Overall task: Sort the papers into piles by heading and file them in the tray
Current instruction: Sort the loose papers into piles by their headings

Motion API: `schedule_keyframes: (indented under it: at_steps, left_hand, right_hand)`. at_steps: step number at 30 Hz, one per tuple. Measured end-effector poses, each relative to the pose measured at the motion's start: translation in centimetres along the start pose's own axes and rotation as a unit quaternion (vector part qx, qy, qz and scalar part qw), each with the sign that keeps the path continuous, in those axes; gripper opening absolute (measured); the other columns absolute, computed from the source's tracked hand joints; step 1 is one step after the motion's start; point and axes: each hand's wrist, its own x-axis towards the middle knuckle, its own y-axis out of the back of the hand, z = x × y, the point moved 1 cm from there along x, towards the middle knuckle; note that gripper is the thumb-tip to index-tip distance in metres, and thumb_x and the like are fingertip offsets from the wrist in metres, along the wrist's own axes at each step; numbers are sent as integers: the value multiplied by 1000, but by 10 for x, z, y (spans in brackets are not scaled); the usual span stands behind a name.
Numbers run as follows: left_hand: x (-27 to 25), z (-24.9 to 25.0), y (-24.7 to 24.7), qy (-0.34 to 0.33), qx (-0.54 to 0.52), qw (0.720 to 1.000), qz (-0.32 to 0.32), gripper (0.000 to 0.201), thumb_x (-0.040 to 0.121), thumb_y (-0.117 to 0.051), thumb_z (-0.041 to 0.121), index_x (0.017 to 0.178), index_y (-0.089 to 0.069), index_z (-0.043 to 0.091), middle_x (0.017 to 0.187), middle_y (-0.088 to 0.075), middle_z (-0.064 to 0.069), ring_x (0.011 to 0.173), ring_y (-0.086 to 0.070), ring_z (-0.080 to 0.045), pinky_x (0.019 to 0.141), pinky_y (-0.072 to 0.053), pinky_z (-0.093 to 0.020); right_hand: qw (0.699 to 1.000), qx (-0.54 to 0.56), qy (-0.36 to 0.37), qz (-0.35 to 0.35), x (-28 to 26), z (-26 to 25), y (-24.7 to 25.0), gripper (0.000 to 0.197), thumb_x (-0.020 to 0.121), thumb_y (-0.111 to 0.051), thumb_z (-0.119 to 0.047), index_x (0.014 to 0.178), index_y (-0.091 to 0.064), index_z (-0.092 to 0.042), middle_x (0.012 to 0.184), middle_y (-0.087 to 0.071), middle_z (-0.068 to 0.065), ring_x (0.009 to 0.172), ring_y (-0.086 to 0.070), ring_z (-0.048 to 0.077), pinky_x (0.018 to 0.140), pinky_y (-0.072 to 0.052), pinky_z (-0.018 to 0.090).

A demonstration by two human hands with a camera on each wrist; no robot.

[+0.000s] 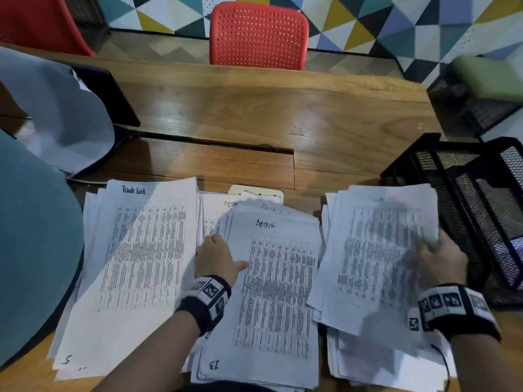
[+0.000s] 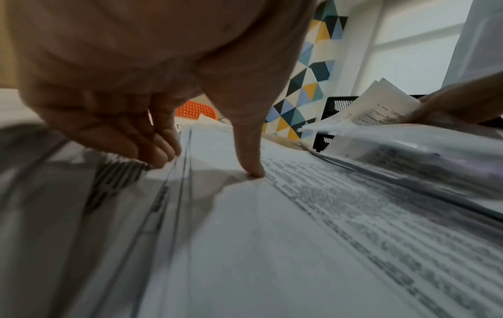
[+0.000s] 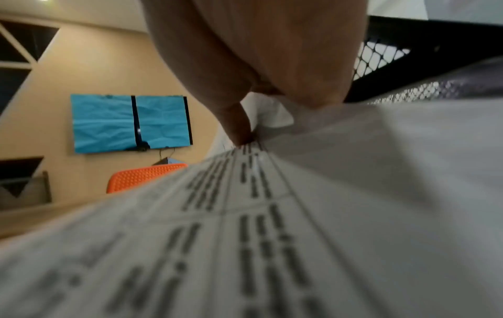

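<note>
Three paper piles lie on the wooden desk. The left pile [image 1: 141,250] is headed "Task List". The middle pile [image 1: 277,292] has an "Admin" sheet on top. My left hand [image 1: 229,250] [image 2: 209,165] holds that pile's left edge, thumb [image 2: 254,170] pressed on the top sheet, fingers [image 2: 160,150] curled against the side. My right hand [image 1: 435,250] [image 3: 253,137] pinches the right edge of a blurred printed sheet [image 1: 376,250] [image 3: 245,236] lifted over the right pile [image 1: 368,357]; its heading is unreadable. The black mesh tray [image 1: 441,171] [image 3: 381,56] stands just right of this hand.
A red chair [image 1: 257,35] stands behind the desk. A dark monitor [image 1: 113,94] under grey cloth [image 1: 62,114] fills the back left. A white object [image 1: 254,190] peeks out behind the middle pile. Another mesh holder with a green item [image 1: 481,80] sits at far right.
</note>
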Motion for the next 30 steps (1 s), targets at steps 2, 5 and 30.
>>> schedule_keyframes:
  at_steps: [2, 5, 30]
  left_hand:
    - [3, 3, -4, -4, 3, 1000, 7, 89, 71, -79, 56, 131, -42, 2, 129, -55, -11, 117, -56, -26, 97, -49, -38]
    - [6, 4, -4, -9, 1, 1000, 5, 82, 72, -80, 54, 128, -48, 3, 124, -59, -11, 113, -59, -26, 96, -51, -37]
    - [-28, -27, 22, -22, -607, 790, -87, 25, 82, -76, 4, 105, -67, 4, 92, -77, -11, 79, -75, -27, 68, -62, -43]
  right_hand:
    - [998, -52, -7, 18, 5, -6, 1, 31, 88, -53, -25, 112, -57, -6, 99, -63, 33, 90, -60, 49, 77, -47, 47]
    - [997, -41, 42, 48, -1, -22, -11, 52, 86, -64, -22, 131, -46, -6, 122, -54, 26, 106, -55, 46, 88, -48, 51]
    - [934, 133, 149, -296, -102, -79, -93, 68, 91, -33, -67, 133, -54, -18, 141, -53, 2, 124, -49, 11, 102, -40, 31]
